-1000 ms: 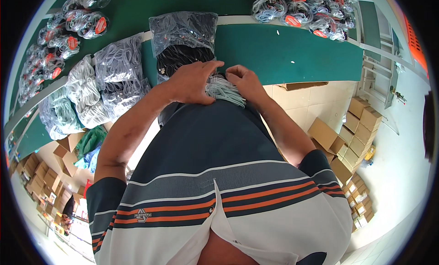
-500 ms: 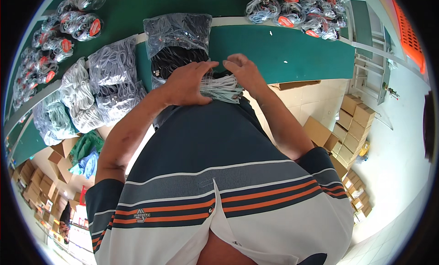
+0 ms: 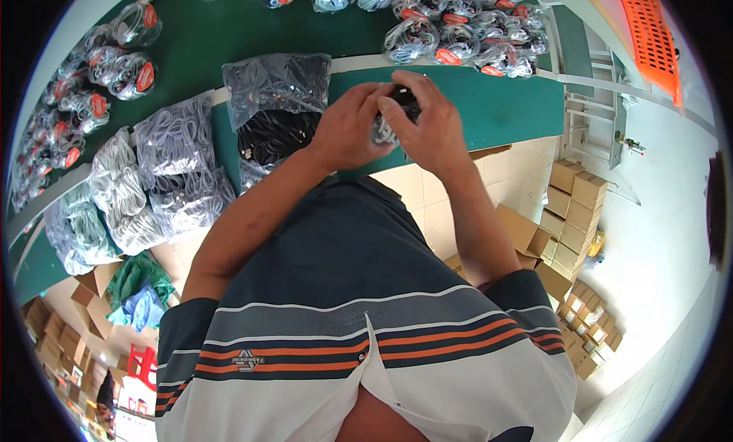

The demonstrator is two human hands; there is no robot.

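Both hands are up over the green table (image 3: 473,106), meeting at about 12 o'clock from the person's chest. The left hand (image 3: 347,129) and right hand (image 3: 427,125) are closed around a small coiled cable bundle (image 3: 385,125), whitish-grey strands with a dark bit on top. Fingers of both are curled tight on it, thumbs pressing in from the near side. My guess is it's pinched from both sides like that so the coil doesn't spring open, since loose cable loves to unwind.

Just at 9 o'clock of the hands sits a clear plastic bag of black cables (image 3: 275,110), crinkly and shiny, within easy reach, which makes sense if it's the supply pile. Further out around 8 o'clock are bags of white cables (image 3: 164,175), soft-looking loops packed in floppy film, hanging partly over the table's edge.

Along the far side, at 12 to 1 o'clock, there's a heap of finished packs with orange labels (image 3: 458,41): round coils in glossy wrap. More of the same run up the left rim at 10 o'clock (image 3: 84,106).

Down at 3 to 4 o'clock, on the floor, stacked cardboard boxes (image 3: 573,213), plain brown and matte. The striped shirt (image 3: 359,320) fills the bottom.
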